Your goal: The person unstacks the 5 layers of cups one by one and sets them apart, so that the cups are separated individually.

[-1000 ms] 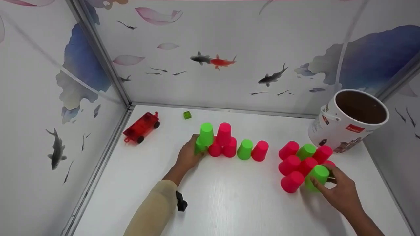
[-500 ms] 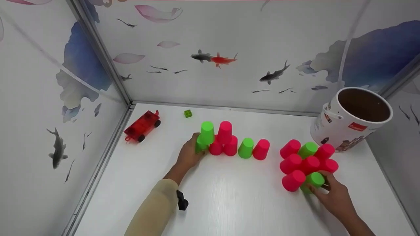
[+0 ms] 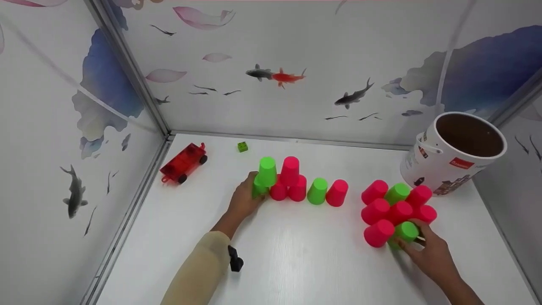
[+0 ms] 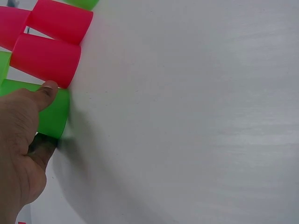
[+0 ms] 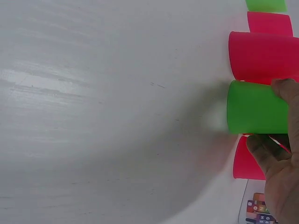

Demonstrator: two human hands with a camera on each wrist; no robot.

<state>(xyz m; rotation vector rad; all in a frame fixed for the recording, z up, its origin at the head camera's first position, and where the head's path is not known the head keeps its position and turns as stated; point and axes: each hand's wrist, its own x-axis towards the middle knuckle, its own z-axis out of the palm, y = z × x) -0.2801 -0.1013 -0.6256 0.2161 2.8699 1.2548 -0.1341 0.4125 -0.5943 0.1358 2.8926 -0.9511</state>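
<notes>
the green plastic cup (image 3: 407, 231) in the right hand (image 3: 432, 256) has come down and left, and looks set on the table (image 3: 296, 258) just beside the near pink cup (image 3: 379, 234), seemingly filling out that row. thumb and fingers curl round it. farther left, the left hand (image 3: 244, 199) grips the lower green cup (image 4: 53, 115), a green upper cup (image 3: 267, 171) above.
</notes>
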